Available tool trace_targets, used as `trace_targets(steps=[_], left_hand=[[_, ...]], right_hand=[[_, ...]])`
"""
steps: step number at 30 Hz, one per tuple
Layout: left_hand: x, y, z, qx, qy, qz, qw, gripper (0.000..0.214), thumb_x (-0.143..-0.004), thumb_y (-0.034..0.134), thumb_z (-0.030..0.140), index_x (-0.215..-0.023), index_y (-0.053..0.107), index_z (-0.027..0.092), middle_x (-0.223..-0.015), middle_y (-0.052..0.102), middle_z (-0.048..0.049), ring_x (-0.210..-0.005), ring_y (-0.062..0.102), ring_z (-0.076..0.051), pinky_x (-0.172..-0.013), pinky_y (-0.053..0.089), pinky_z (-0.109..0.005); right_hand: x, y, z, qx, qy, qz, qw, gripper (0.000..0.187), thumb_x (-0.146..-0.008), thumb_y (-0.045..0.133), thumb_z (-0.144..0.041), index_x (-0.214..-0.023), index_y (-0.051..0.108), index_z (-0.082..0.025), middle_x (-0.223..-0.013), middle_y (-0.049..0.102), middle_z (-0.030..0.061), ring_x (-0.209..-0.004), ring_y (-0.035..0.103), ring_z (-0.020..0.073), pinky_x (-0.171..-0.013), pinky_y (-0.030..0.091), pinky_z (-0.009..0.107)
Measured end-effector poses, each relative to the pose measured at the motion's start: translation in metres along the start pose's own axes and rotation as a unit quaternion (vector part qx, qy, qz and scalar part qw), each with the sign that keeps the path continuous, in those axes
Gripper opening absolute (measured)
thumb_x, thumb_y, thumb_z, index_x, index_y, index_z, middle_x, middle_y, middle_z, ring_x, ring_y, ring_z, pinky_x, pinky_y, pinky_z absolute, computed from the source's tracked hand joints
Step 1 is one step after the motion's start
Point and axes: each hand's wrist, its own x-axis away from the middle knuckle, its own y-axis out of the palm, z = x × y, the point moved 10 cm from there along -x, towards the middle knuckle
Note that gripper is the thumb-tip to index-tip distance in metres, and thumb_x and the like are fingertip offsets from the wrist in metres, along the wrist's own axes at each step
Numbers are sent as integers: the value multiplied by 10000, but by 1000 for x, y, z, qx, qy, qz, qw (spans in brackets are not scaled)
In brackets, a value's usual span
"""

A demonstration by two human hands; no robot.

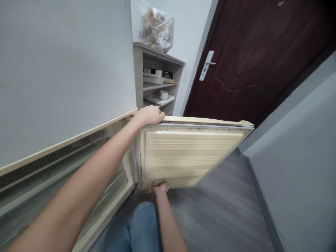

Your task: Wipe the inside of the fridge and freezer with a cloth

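A cream fridge door [194, 150] stands swung open, its ribbed inner face toward me and dark grime along its seal. My left hand [149, 115] is closed over the door's top edge near the hinge side. Low on the inner face, my right hand [161, 188] presses at the bottom corner by the hinge. Its fingers are closed on what looks like a pale crumpled cloth [167, 188], mostly hidden. The fridge's interior [115, 185], with pale drawer fronts or shelves, lies to the left, partly behind my left forearm.
Behind the door stands a grey shelf unit [138, 70] with a clear plastic bag [157, 29] on top and a white cup [163, 95] on a tray inside. A dark red-brown room door [249, 63] is at the back right. My jeans-clad knees [145, 224] are close below the fridge door.
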Motion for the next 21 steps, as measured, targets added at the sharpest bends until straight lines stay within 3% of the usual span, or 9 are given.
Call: trace_targets(steps=[3, 5, 7, 10, 17, 19, 21], left_hand=[[1, 1, -2, 1, -10, -4, 1000, 533, -797, 251, 419, -896, 714, 175, -1043, 727, -178, -863, 671, -292, -642, 467, -360], [0, 0, -2, 2, -11, -5, 1000, 538, -796, 250, 424, -904, 712, 170, -1059, 723, -187, -875, 670, -298, -659, 475, -368], [-1, 0, -1, 1, -8, -4, 1000, 557, -800, 240, 435, -920, 708, 157, -1071, 718, -200, -892, 669, -308, -678, 481, -376], [-2, 1, -1, -8, -4, -3, 1000, 567, -800, 234, 437, -917, 707, 148, -1068, 718, -206, -902, 670, -318, -681, 483, -379], [-1, 1, 1, -12, -1, 1, 1000, 568, -798, 231, 431, -908, 715, 155, -1059, 724, -193, -894, 672, -319, -668, 483, -379], [-1, 1, 2, -12, 0, 0, 1000, 566, -797, 234, 412, -942, 708, 139, -1077, 716, -208, -926, 668, -333, -691, 489, -390], [-1, 1, 2, -14, 0, -1, 1000, 570, -799, 230, 405, -954, 704, 128, -1086, 711, -220, -942, 665, -345, -700, 491, -398]], right_hand=[[19, 29, 78, -59, 134, -21, 989, 382, -748, 261, -342, -719, 623, -222, -555, 618, 26, -568, 609, 209, -677, 511, 431], [24, 35, 98, -72, 163, -25, 984, 383, -762, 248, -305, -697, 615, -217, -535, 604, 24, -572, 611, 201, -702, 511, 421], [20, 30, 94, -68, 163, -25, 984, 371, -771, 253, -291, -692, 607, -213, -528, 591, 18, -588, 615, 207, -714, 510, 442], [-1, -1, 47, -39, 111, -11, 993, 337, -766, 280, -290, -694, 600, -212, -542, 588, 18, -631, 617, 228, -691, 502, 482], [-55, -97, -131, -17, -52, 48, 997, 352, -700, 255, -356, -658, 584, -236, -630, 615, 54, -738, 620, 243, -643, 499, 429], [-64, -110, -161, -14, -90, 53, 994, 390, -687, 207, -378, -646, 573, -250, -629, 609, 49, -732, 619, 244, -628, 502, 431], [-68, -112, -169, -5, -123, 44, 991, 412, -685, 174, -403, -629, 556, -259, -621, 602, 40, -726, 618, 244, -616, 502, 432]])
